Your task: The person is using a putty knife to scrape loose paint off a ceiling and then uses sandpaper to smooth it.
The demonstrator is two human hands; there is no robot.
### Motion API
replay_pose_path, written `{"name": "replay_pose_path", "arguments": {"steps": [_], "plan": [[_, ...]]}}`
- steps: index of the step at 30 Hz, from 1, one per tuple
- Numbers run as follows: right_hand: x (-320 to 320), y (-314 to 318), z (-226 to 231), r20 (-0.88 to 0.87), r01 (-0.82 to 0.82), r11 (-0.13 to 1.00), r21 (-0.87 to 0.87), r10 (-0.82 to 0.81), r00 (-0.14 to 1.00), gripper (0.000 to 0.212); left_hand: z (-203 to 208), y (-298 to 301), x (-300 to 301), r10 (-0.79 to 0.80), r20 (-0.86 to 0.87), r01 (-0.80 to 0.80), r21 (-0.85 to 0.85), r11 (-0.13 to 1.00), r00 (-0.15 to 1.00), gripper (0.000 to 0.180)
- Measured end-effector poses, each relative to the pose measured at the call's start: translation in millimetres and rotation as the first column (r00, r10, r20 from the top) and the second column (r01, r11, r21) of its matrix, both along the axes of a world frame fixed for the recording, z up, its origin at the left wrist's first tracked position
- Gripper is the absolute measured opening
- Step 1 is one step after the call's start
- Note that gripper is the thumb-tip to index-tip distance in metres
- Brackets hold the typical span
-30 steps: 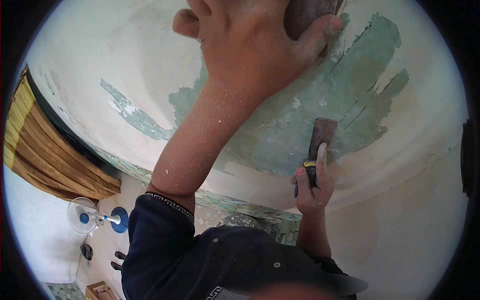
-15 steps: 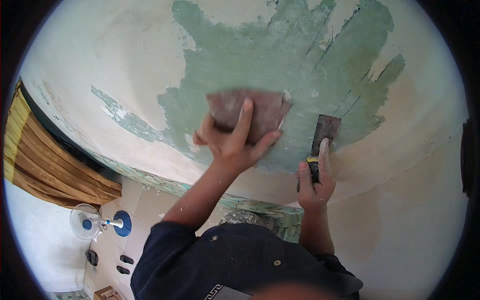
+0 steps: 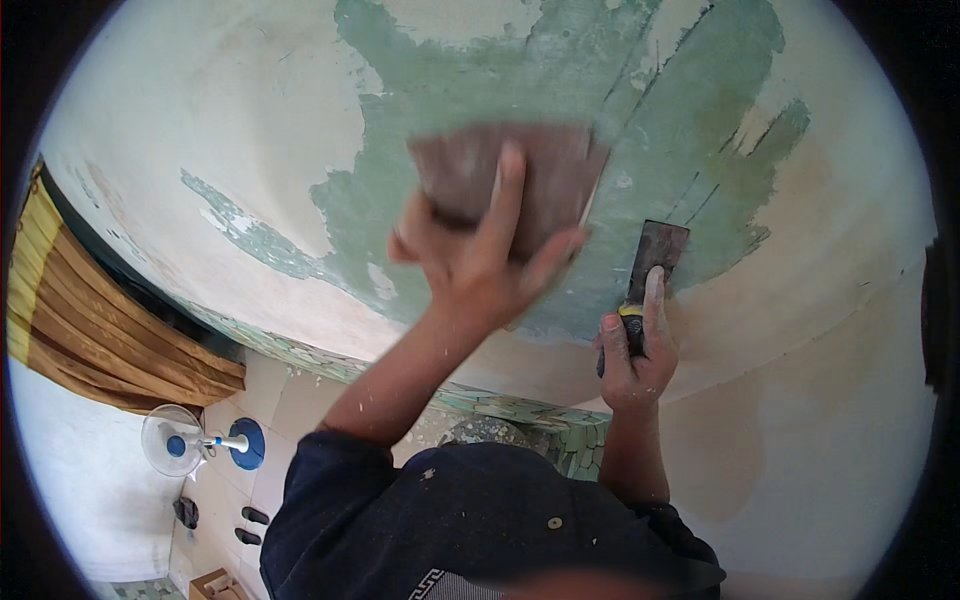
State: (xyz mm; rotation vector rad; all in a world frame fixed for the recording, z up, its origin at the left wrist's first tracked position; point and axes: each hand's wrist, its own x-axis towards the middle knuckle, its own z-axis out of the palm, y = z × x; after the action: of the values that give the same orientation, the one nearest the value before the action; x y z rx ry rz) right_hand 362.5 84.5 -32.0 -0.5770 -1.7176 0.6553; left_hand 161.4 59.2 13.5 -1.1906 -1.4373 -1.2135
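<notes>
My left hand (image 3: 465,255) grips a wide reddish-brown plate (image 3: 562,180), flat like a broad scraper, its index finger laid along the face and the thumb at the right edge. Motion blurs both, and I cannot tell whether the plate touches the wall. To the right, my right hand (image 3: 640,368) is closed round the dark, yellow-banded handle of a putty knife (image 3: 660,248). Its index finger rests on the narrow blade, which points up the wall. Behind both tools spreads a green patch (image 3: 450,90) of wall with ragged pale edges and dark scored lines.
Mosaic tiles (image 3: 500,407) line the foot of the wall, with a speckled, splattered round object (image 3: 485,431) beside them. At left hang brown curtains (image 3: 120,320). A fan (image 3: 205,441), dark slippers (image 3: 250,525) and a cardboard box (image 3: 215,585) are on the tiled floor.
My left hand and the reddish-brown plate have moved up the wall and slightly right. My right hand with the putty knife has shifted slightly right.
</notes>
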Motion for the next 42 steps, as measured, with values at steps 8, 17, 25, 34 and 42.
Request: {"name": "replay_pose_path", "arguments": {"steps": [8,17,25,34,42], "plan": [[4.6,9.8,-11.1,0.091,0.005,0.985,0.174,-0.021,0.996,0.063,-2.5,0.8,6.8,-0.025,0.018,0.024,0.025,0.999,1.000,0.087],[3.8,-0.4,-3.5,0.033,-0.027,0.999,0.022,0.026,0.999,0.056,125.2,12.5,14.1,-0.154,-0.057,0.161,0.161,0.974,0.987,0.098],[13.4,7.3,-10.6,0.056,-0.022,0.995,0.100,0.017,0.998,0.061,-38.1,6.0,15.8,-0.004,0.047,0.002,0.041,0.999,0.999,0.094],[14.0,9.3,-15.2,0.045,-0.035,0.996,0.079,0.032,0.999,0.061,112.2,18.4,22.5,-0.016,-0.073,0.026,0.136,0.990,0.997,0.089],[11.1,9.1,-8.9,0.031,-0.040,0.993,0.111,0.036,0.999,0.061,61.9,18.4,17.8,-0.016,-0.032,0.019,0.115,0.993,0.999,0.095]]}}
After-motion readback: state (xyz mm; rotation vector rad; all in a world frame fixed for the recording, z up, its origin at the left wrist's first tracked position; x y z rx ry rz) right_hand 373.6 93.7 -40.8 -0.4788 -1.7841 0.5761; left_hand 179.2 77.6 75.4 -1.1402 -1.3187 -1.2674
